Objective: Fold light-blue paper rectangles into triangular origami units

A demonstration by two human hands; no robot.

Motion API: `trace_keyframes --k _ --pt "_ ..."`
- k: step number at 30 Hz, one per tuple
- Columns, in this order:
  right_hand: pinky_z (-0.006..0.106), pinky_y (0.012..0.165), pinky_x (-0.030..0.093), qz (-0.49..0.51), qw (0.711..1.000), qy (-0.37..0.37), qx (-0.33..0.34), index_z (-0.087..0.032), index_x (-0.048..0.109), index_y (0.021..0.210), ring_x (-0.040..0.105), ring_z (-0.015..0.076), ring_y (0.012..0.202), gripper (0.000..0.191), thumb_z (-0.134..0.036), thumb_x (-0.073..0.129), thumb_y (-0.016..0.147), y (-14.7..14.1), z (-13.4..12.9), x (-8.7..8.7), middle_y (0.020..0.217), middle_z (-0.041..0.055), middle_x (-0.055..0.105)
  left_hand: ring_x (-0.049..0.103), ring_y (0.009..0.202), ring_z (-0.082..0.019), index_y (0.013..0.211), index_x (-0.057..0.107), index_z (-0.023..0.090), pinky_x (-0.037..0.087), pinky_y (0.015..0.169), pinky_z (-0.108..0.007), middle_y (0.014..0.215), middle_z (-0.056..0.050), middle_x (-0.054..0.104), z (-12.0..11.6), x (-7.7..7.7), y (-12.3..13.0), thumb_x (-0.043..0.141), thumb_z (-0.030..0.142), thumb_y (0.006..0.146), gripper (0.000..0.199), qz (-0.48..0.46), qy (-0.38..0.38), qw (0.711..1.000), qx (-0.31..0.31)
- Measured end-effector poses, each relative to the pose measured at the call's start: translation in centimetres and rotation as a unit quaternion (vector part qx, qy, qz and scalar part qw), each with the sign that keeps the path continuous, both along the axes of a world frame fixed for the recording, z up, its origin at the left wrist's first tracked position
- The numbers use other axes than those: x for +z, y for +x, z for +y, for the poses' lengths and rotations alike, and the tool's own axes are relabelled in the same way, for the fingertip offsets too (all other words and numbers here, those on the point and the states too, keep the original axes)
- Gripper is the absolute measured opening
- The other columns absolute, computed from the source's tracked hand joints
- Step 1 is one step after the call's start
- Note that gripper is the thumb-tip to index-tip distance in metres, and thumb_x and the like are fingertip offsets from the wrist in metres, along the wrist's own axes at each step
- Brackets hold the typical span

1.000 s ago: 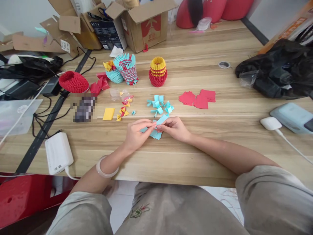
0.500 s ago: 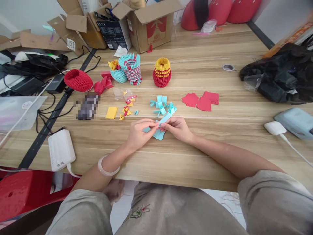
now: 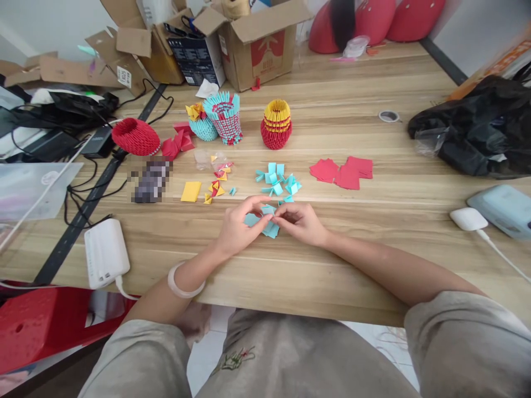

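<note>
My left hand [image 3: 243, 228] and my right hand [image 3: 302, 222] meet at the near middle of the table. Between their fingertips is a small light-blue paper slip [image 3: 267, 209], pinched at its lower right corner. My left forefinger is raised behind it, and my right thumb and forefinger are pressed together at its edge. Just below lies a stack of light-blue paper slips [image 3: 271, 230], partly covered by my left hand. Beyond my fingers sits a loose pile of folded light-blue paper pieces [image 3: 274, 178].
Red paper slips [image 3: 348, 174] lie to the right, a yellow paper stack [image 3: 191, 191] and small folded pieces [image 3: 216, 188] to the left. Farther back stand a red-and-yellow paper vase [image 3: 276, 126] and a blue-and-red one [image 3: 226, 119]. A white power bank [image 3: 107, 253] is at left.
The light-blue slip was a long strip slanting up to the right; now it looks shorter and sits lower. My left forefinger has lifted, and my right fingers have shifted slightly.
</note>
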State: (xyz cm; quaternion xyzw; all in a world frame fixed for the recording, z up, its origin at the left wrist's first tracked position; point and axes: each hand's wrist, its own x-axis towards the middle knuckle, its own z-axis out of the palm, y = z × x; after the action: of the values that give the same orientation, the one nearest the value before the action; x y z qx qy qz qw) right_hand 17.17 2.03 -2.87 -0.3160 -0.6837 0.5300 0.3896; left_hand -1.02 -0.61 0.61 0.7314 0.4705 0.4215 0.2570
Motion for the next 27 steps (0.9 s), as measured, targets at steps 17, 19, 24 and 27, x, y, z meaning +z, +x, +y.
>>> trace_keyframes --k 17,19,24,27 --pt "0.029 0.068 0.053 0.085 0.996 0.004 -0.041 -0.019 0.061 0.076 0.065 0.0146 0.077 0.02 -0.038 0.065 0.081 0.0 0.0 0.1 0.083 0.0059 0.069 0.061 0.054 -0.011 0.072 0.069 0.017 0.049 0.054 -0.021 0.065 0.0 0.071 0.3 0.3 0.0 0.065 0.016 0.073 0.005 0.074 0.05 0.993 0.077" --pt "0.03 0.07 0.054 0.075 0.996 0.034 -0.023 -0.019 0.065 0.077 0.065 0.0157 0.081 0.02 -0.038 0.064 0.083 0.0 0.1 0.4 0.088 0.0073 0.07 0.061 0.054 -0.011 0.072 0.069 0.017 0.049 0.056 -0.021 0.065 -0.001 0.071 0.4 0.2 -0.1 0.064 0.016 0.074 0.005 0.076 0.057 0.993 0.076" --pt "0.033 0.08 0.055 0.067 0.996 0.061 -0.001 -0.02 0.071 0.077 0.066 0.017 0.086 0.021 -0.038 0.061 0.085 0.1 0.3 1.0 0.091 0.0083 0.071 0.063 0.06 -0.011 0.076 0.07 0.017 0.051 0.059 -0.021 0.072 -0.002 0.072 0.5 0.1 -0.2 0.063 0.017 0.078 0.007 0.074 0.068 0.994 0.051" --pt "0.033 0.08 0.056 0.099 0.995 0.017 -0.004 -0.021 0.072 0.079 0.066 0.0165 0.086 0.016 -0.036 0.068 0.08 0.0 0.4 0.8 0.089 0.0066 0.071 0.066 0.065 -0.012 0.076 0.07 0.017 0.052 0.062 -0.021 0.074 -0.003 0.072 0.6 0.2 -0.2 0.063 0.017 0.079 0.007 0.067 0.094 0.993 0.027"
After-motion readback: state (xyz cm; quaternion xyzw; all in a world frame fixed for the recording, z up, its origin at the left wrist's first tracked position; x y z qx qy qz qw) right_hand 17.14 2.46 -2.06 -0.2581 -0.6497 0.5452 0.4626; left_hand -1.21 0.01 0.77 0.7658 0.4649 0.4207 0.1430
